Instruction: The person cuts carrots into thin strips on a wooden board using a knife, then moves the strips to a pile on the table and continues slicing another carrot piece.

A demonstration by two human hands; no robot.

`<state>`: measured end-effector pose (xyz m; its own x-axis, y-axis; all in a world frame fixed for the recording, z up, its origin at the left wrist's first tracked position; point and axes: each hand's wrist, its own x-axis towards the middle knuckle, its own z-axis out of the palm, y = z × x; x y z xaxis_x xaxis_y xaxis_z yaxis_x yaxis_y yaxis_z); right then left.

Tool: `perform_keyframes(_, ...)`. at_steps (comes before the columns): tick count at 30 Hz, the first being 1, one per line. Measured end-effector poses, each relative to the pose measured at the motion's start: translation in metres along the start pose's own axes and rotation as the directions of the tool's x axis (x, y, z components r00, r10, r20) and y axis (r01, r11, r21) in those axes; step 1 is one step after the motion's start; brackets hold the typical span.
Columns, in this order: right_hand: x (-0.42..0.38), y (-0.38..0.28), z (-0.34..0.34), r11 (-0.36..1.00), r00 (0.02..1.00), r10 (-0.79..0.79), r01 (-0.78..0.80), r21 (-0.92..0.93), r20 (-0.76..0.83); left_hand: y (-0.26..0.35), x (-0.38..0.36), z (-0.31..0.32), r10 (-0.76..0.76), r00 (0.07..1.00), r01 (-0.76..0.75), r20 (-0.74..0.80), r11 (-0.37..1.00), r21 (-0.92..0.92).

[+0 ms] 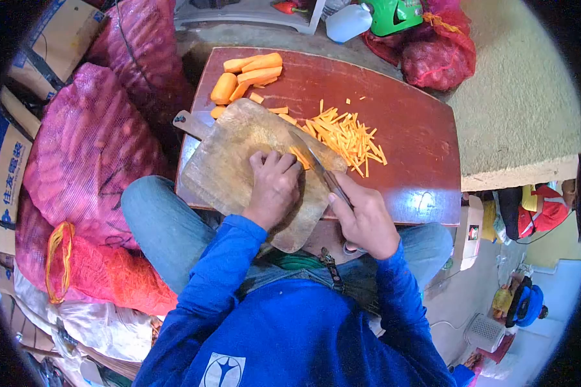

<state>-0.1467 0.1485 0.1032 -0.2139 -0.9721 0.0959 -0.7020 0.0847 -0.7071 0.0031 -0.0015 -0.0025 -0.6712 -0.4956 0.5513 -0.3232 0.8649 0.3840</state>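
Observation:
My left hand (274,187) presses down on a carrot piece (298,157) on the worn wooden cutting board (229,161); only a sliver of orange shows past the fingers. In my right hand (366,219) is a knife (313,161), its blade angled up-left against the carrot by my left fingertips. A heap of thin carrot sticks (345,134) lies just beyond the board on the red-brown table (413,129). Larger carrot chunks (248,74) sit at the table's far left corner.
Pink mesh sacks (87,148) are stacked at my left, with an orange one (103,271) below them. Cardboard boxes (3,168) stand farther left. A red mesh bag (436,61) and a green object (394,14) lie beyond the table. A concrete ledge (523,97) is at right.

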Motion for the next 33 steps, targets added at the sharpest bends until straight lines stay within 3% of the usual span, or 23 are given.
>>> perform_keyframes(1,-0.002,-0.003,-0.002,0.997,0.998,0.065,-0.065,0.028,0.015,0.001,-0.001,-0.002,-0.007,1.0,0.007,0.002,1.0,0.001)
perform_keyframes(5,0.002,0.007,0.012,1.0,1.0,0.016,-0.016,-0.017,0.005,0.001,0.003,0.0,-0.009,1.0,0.009,-0.01,1.0,-0.008)
perform_keyframes(8,0.015,0.012,0.015,0.996,0.994,0.087,-0.086,-0.021,0.06,0.002,0.002,-0.002,-0.005,1.0,0.005,-0.02,1.0,-0.003)
perform_keyframes(11,0.022,0.014,0.012,0.994,0.999,0.019,-0.014,-0.11,0.047,0.002,0.002,0.0,0.003,0.999,-0.003,-0.043,1.0,-0.004)
perform_keyframes(17,0.009,0.006,0.004,0.996,0.998,0.054,-0.055,0.077,0.018,0.001,0.001,0.001,-0.028,0.999,0.027,-0.03,1.0,-0.008)
perform_keyframes(19,0.004,0.012,0.008,0.999,1.0,-0.002,0.004,-0.043,0.026,0.001,0.002,0.001,-0.022,0.999,0.022,-0.034,1.0,-0.012)
perform_keyframes(28,0.005,0.006,0.005,0.99,0.994,-0.106,0.108,-0.085,0.03,0.002,0.003,-0.005,-0.057,0.996,0.058,0.069,0.998,-0.004)
perform_keyframes(33,0.002,0.01,0.005,0.983,0.995,-0.065,0.077,-0.167,0.078,0.003,0.003,-0.006,-0.035,0.997,0.034,0.074,0.999,0.019)
